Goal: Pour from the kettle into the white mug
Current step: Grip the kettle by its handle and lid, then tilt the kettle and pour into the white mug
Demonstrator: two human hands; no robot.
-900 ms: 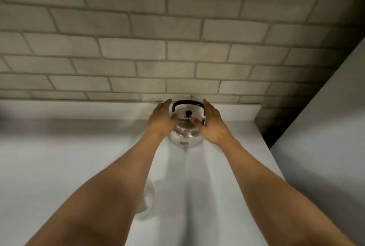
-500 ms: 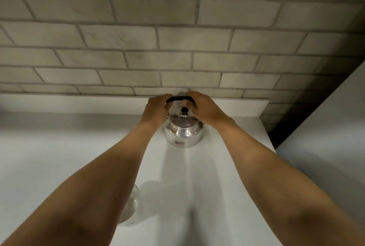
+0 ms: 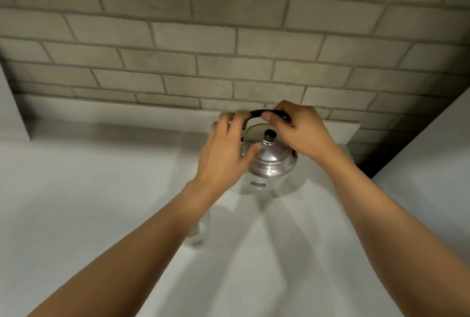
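Note:
A shiny steel kettle (image 3: 273, 166) with a black arched handle and a black lid knob stands near the back of the white counter (image 3: 76, 202). My right hand (image 3: 298, 131) is closed around the top of the handle. My left hand (image 3: 223, 153) rests against the kettle's left side, fingers spread, thumb touching the lid. A pale rounded mug (image 3: 199, 231) sits on the counter nearer to me, mostly hidden under my left forearm; only its right edge shows.
A grey brick wall (image 3: 229, 36) rises right behind the kettle above a low white upstand. A white panel (image 3: 432, 164) stands at the right, with a dark gap in the corner. Another white panel edge shows at far left.
My right hand has closed over the handle top. My left hand has slid off the handle down the kettle's left side. The view has shifted, with the kettle lower and more to the right.

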